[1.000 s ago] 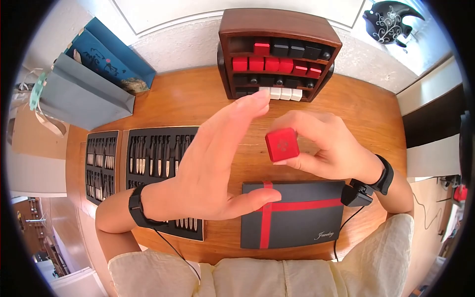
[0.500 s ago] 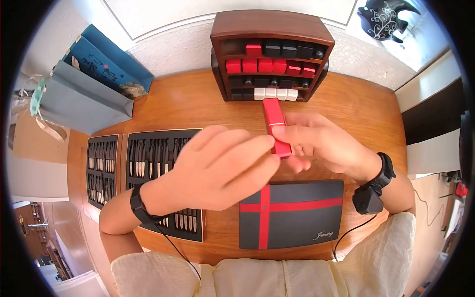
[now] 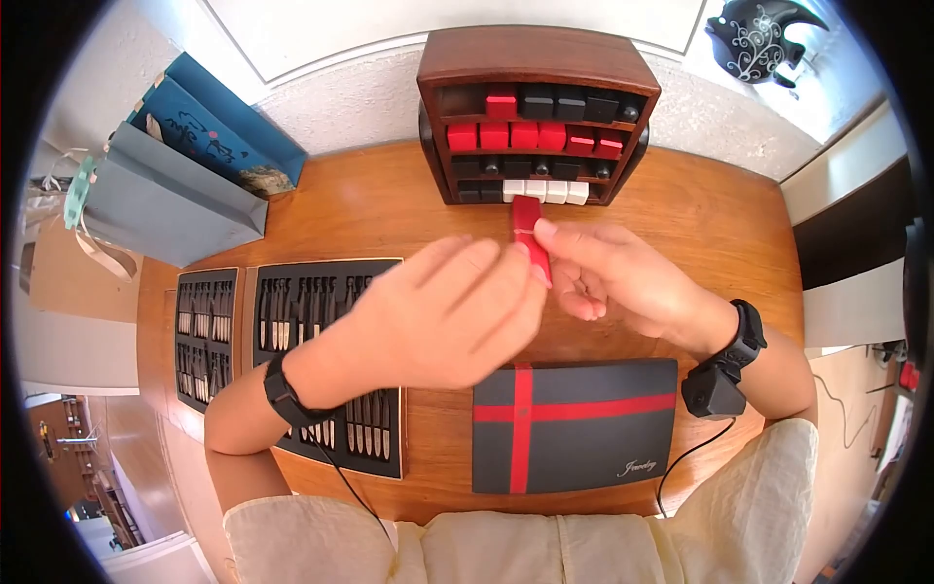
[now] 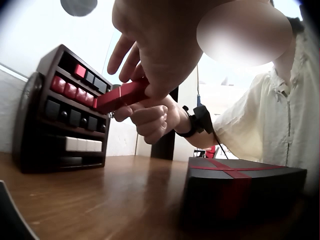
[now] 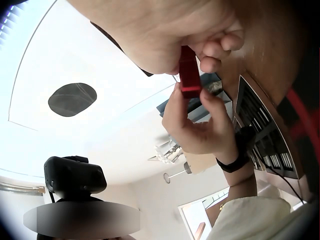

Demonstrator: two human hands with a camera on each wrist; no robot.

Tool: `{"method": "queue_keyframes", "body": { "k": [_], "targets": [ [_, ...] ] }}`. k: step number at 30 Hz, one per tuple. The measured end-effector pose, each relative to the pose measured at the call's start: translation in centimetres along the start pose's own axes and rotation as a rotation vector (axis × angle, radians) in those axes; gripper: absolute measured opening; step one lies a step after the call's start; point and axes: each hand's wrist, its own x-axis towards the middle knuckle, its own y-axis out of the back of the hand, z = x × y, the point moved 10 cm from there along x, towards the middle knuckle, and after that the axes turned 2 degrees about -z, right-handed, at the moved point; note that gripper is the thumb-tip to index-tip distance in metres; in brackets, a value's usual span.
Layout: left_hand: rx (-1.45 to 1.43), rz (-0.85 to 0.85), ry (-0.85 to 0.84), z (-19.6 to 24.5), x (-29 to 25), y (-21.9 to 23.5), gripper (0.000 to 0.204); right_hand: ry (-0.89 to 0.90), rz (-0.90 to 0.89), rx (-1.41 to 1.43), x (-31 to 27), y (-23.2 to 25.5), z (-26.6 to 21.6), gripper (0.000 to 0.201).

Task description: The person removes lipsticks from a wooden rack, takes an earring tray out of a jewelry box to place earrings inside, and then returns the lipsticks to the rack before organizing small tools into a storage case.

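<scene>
A closed red square-sided lipstick (image 3: pixel 526 212) is held up between both hands above the table, in front of the wooden rack. My left hand (image 3: pixel 438 316) pinches its near end between thumb and fingers; the back of the hand faces the head camera. My right hand (image 3: pixel 637 287) grips the lipstick farther along, thumb by the thin seam line. In the left wrist view the lipstick (image 4: pixel 120 97) points toward the rack. The right wrist view shows the left fingertips on both sides of the end of the lipstick (image 5: pixel 190 75).
The wooden rack (image 3: pixel 535 54) holds rows of red, black and white lipsticks at the back. A dark box with red ribbon (image 3: pixel 603 443) lies in front of me. At left are two black-lined trays (image 3: pixel 206 336) of slim pieces and gift bags (image 3: pixel 185 195). A black fish ornament (image 3: pixel 764 44) stands back right.
The left hand was spread open beside the right hand, which held the lipstick end-on. The lipstick was turned lengthwise and the left fingers took hold of its near end.
</scene>
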Motion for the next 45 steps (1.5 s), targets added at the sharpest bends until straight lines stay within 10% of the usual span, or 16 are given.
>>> {"method": "queue_keyframes", "body": {
  "k": [16,34,45],
  "targets": [
    [-0.042,0.346,0.223,-10.1,-1.7,0.0,0.037,0.073,0.251,-0.105,-2.6,6.2,-0.3,0.021],
    [0.609,0.286,0.201,-8.8,-0.1,-2.1,0.028,0.031,0.262,-0.131,-2.9,8.1,2.2,0.021],
    [0.513,0.368,0.216,-7.8,-0.3,-1.2,0.033,-0.036,0.410,-0.109,-1.6,13.2,6.1,0.022]
  ]
}}
